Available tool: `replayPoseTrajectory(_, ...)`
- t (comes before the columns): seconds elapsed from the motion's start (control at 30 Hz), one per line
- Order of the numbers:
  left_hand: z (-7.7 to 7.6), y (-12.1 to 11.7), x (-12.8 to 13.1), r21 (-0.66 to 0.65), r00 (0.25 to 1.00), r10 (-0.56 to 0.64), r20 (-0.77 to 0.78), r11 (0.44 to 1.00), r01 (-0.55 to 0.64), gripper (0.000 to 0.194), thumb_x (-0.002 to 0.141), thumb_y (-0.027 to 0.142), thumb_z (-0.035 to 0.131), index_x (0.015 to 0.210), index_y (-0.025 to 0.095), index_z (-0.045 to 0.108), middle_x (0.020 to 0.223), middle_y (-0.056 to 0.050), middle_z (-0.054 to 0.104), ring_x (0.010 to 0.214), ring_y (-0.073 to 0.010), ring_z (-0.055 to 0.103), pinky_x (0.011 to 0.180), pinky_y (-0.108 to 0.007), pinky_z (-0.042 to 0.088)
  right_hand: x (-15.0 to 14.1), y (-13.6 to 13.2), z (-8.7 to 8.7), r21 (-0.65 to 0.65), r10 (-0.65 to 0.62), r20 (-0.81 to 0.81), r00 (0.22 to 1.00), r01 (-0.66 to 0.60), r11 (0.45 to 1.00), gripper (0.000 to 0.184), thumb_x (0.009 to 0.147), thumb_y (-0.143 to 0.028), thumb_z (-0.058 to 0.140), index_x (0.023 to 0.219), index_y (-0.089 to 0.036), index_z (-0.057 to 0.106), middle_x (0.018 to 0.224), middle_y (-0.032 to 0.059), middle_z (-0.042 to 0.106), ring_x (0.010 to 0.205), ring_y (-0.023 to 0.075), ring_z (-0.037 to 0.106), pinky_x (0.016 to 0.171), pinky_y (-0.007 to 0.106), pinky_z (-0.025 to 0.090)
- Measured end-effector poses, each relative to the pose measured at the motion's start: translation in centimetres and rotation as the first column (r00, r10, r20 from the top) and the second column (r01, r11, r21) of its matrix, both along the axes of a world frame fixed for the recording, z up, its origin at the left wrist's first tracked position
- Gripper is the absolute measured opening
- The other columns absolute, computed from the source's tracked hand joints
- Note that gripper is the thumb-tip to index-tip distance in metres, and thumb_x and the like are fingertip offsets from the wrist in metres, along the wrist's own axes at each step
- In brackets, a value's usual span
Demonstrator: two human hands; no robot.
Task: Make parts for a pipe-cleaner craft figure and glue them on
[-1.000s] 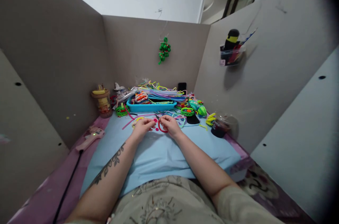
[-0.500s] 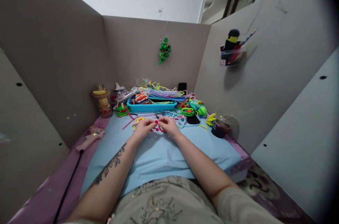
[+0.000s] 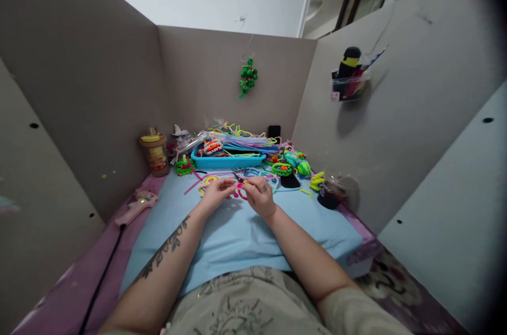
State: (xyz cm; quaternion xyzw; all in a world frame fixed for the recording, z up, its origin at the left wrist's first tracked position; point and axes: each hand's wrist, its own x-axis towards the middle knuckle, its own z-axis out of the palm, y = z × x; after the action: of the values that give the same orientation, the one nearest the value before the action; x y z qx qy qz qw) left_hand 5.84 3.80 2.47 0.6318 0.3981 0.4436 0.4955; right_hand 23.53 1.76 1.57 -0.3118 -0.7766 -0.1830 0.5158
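Head view: left grip (image 3: 219, 192) and right grip (image 3: 259, 196) show curled fingers, what's pinched I can't tell; between them, one thin, curved red strip (image 3: 241, 195) looks light, bendable. I'd pinch its end.

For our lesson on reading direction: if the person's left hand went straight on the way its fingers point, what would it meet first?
Probably the right hand, facing the left hand across a small gap. Small pinkish-red pieces show between them, but their depth is unclear.
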Motion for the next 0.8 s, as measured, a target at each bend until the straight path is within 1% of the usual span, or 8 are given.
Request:
replayPoseTrajectory(0.1, 0.1, -0.2, 0.1, -0.023, 1.0, 0.03, 0.004, 0.999, -0.03, 0.043, 0.062, 0.043, 0.073, 0.093, 0.014, 0.063, 0.076, -0.005, 0.068, 0.069, -0.0155, 0.062, 0.058, -0.024, 0.048, 0.2, -0.5, -0.3, 0.113, -0.028, 0.078, 0.997, 0.019, 0.993, 0.024, 0.086, -0.015, 0.049, 0.095, -0.029, 0.066, 0.086, 0.0048, 0.06, 0.085, 0.017, 0.056, 0.081, 0.032, 0.043)
replayPoseTrajectory(0.27, 0.2, -0.3, 0.0, -0.076, 0.997, 0.034, 0.063, 0.997, -0.029, 0.038, 0.059, 0.038, 0.074, 0.087, 0.014, 0.065, 0.072, -0.003, 0.066, 0.063, -0.0135, 0.06, 0.056, -0.024, 0.047, 0.4, -0.5, -1.2, 0.046, -0.034, 0.135, 0.99, 0.028, 0.999, 0.026, 0.086, -0.019, 0.053, 0.103, -0.035, 0.065, 0.087, 0.0042, 0.059, 0.085, 0.0171, 0.055, 0.083, 0.033, 0.043)
replayPoseTrajectory(0.33, 0.3, -0.3, 0.0, -0.094, 0.996, 0.02, 0.086, 0.996, -0.012, 0.038, 0.058, 0.036, 0.075, 0.086, 0.014, 0.065, 0.072, -0.003, 0.066, 0.063, -0.0133, 0.06, 0.057, -0.024, 0.047, 0.4, -0.5, -1.3, 0.059, -0.04, 0.149, 0.988, 0.032, 0.998, 0.027, 0.086, -0.019, 0.054, 0.105, -0.035, 0.064, 0.087, 0.004, 0.059, 0.087, 0.0172, 0.054, 0.084, 0.033, 0.042)
replayPoseTrajectory(0.47, 0.5, -0.4, -0.1, -0.111, 0.995, -0.008, 0.103, 0.994, 0.019, 0.038, 0.058, 0.038, 0.074, 0.086, 0.014, 0.065, 0.073, -0.003, 0.066, 0.061, -0.0125, 0.058, 0.055, -0.023, 0.046, 0.1, -0.6, -1.1, 0.118, -0.035, 0.14, 0.99, 0.018, 0.993, 0.029, 0.085, -0.016, 0.054, 0.104, -0.035, 0.064, 0.087, 0.0035, 0.06, 0.089, 0.0174, 0.053, 0.085, 0.033, 0.04)
replayPoseTrajectory(0.57, 0.4, -0.4, 0.3, -0.109, 0.995, -0.027, 0.097, 0.993, 0.037, 0.038, 0.061, 0.041, 0.072, 0.086, 0.014, 0.064, 0.071, -0.002, 0.064, 0.061, -0.0124, 0.059, 0.054, -0.022, 0.044, -0.3, -0.5, -0.7, 0.048, -0.03, 0.126, 0.992, 0.024, 0.999, 0.023, 0.086, -0.018, 0.053, 0.098, -0.032, 0.066, 0.087, 0.0044, 0.06, 0.089, 0.0182, 0.052, 0.085, 0.034, 0.039)
replayPoseTrajectory(0.7, 0.9, -0.7, -0.5, -0.014, 1.0, -0.005, -0.025, 1.0, 0.005, 0.034, 0.067, 0.047, 0.063, 0.076, 0.015, 0.059, 0.062, -0.001, 0.059, 0.059, -0.0134, 0.057, 0.053, -0.023, 0.043, -0.7, 0.3, -0.5, -0.097, -0.046, -0.023, 0.999, 0.044, 0.994, 0.015, 0.086, -0.02, 0.051, 0.087, -0.024, 0.066, 0.088, 0.0067, 0.057, 0.09, 0.0205, 0.05, 0.085, 0.038, 0.04)
replayPoseTrajectory(0.77, 1.9, -1.3, -2.5, 0.108, 0.982, 0.047, -0.182, 0.994, -0.027, 0.031, 0.072, 0.046, 0.057, 0.072, 0.016, 0.058, 0.062, -0.002, 0.059, 0.059, -0.0142, 0.056, 0.056, -0.025, 0.044, -0.6, 1.1, -0.6, -0.18, -0.045, -0.11, 0.993, 0.025, 0.983, 0.013, 0.085, -0.02, 0.051, 0.084, -0.021, 0.065, 0.088, 0.0071, 0.056, 0.09, 0.0212, 0.049, 0.084, 0.039, 0.04)
replayPoseTrajectory(0.8, 2.5, -1.8, -4.1, 0.205, 0.953, 0.118, -0.28, 0.977, -0.061, 0.027, 0.075, 0.043, 0.055, 0.073, 0.016, 0.058, 0.066, -0.003, 0.06, 0.063, -0.0155, 0.057, 0.06, -0.027, 0.045, -0.5, 1.6, -0.8, -0.223, -0.043, -0.142, 0.989, 0.01, 0.975, 0.012, 0.084, -0.02, 0.052, 0.082, -0.02, 0.064, 0.088, 0.0071, 0.055, 0.09, 0.0214, 0.049, 0.084, 0.039, 0.04)
